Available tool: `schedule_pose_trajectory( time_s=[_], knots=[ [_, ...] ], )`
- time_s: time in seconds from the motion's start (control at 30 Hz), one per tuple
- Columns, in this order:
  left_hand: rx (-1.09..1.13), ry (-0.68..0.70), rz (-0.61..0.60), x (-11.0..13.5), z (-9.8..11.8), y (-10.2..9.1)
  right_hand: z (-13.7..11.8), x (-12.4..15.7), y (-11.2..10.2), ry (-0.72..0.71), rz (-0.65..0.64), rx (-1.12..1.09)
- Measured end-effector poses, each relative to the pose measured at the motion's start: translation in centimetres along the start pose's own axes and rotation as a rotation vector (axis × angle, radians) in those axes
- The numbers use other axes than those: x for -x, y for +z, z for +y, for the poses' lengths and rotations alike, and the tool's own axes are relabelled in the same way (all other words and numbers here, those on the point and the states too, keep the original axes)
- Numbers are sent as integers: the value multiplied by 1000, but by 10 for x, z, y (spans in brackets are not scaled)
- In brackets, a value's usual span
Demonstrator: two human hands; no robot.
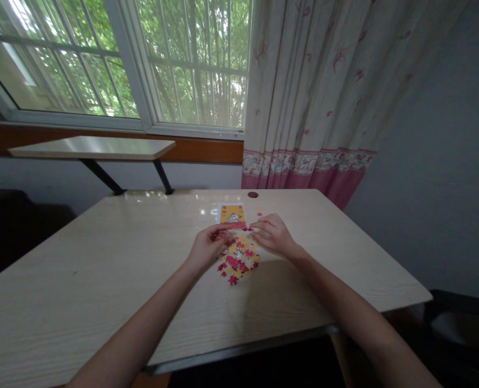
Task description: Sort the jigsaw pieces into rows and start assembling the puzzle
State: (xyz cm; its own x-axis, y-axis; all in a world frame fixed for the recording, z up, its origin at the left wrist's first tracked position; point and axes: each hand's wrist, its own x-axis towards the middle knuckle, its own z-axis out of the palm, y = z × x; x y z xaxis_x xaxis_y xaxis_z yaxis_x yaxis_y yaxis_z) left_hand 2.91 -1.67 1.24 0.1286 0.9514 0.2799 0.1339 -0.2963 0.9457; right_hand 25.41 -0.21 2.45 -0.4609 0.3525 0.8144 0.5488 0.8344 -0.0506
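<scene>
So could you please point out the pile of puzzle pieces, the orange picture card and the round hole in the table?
pile of puzzle pieces (238, 260), head view, middle of the heap
orange picture card (232, 214), head view, card's centre
round hole (253, 194), head view, its dark middle

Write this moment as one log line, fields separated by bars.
left hand pinching small red puzzle piece | right hand pinching same piece | loose red-and-yellow jigsaw pieces below | orange picture card behind | pale wooden table

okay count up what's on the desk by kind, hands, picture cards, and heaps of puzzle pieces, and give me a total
Hands: 2, left hand and right hand
Picture cards: 1, card
Heaps of puzzle pieces: 1, heap; single pieces too small to count
Total: 4
</scene>
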Motion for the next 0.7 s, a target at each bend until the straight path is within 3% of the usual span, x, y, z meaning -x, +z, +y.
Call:
schedule_pose_trajectory(
  time_s=[0.1,0.17,0.23,0.43,0.57,0.7],
  knots=[
    [-370,113,67,-5,-6,-15,8,-2,-15,30,35,16],
    [-553,198,39,-7,-10,-25,15,-3,-24,67,30,18],
    [-645,258,-3,-9,-13,-32,23,-3,-30,118,-55,0],
    [-752,321,-83,-9,-17,-36,45,13,-30,382,-523,-141],
    [-776,314,-121,-8,-20,-36,56,24,-27,482,-665,-180],
    [-785,292,-136,-8,-21,-37,63,28,-28,529,-713,-183]
  ],
)
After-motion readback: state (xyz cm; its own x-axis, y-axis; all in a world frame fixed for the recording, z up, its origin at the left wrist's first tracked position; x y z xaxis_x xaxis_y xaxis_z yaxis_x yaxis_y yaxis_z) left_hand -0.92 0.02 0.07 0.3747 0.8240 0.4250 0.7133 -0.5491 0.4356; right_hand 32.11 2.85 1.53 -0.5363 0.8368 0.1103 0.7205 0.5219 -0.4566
